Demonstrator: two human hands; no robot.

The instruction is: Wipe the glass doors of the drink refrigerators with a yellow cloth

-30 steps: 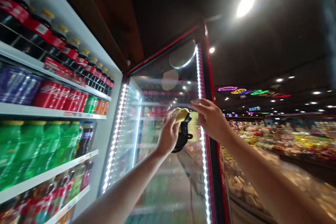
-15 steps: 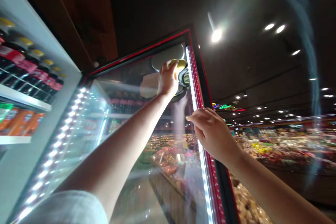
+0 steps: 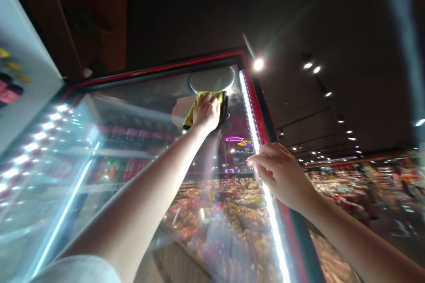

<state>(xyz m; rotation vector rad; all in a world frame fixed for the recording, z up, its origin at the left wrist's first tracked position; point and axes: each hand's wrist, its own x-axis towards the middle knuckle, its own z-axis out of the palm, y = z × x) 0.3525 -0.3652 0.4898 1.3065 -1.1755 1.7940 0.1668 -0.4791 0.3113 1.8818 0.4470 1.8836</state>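
My left hand (image 3: pixel 208 112) is raised high and presses a yellow cloth (image 3: pixel 190 118) with dark edging against the upper part of a glass door (image 3: pixel 146 112). The cloth lies below a pale oval shape (image 3: pixel 210 79) on the glass. My right hand (image 3: pixel 280 177) is at the door's outer edge, its fingers bent around the dark and red frame (image 3: pixel 264 112) beside a bright light strip (image 3: pixel 250 110). The fingertips beyond the strip are partly lost in glare.
The door stands ajar from a cooler, whose white side wall (image 3: pixel 33 70) and dark bottles (image 3: pixel 9 90) show at the left. Ceiling lights (image 3: pixel 258 64) hang overhead. Produce displays (image 3: pixel 335 252) stand behind the door and to the right.
My left hand has wiped the cloth leftward and slightly down, away from the light strip, and the cloth now lies flatter. My right hand stays on the door edge. The view has turned right.
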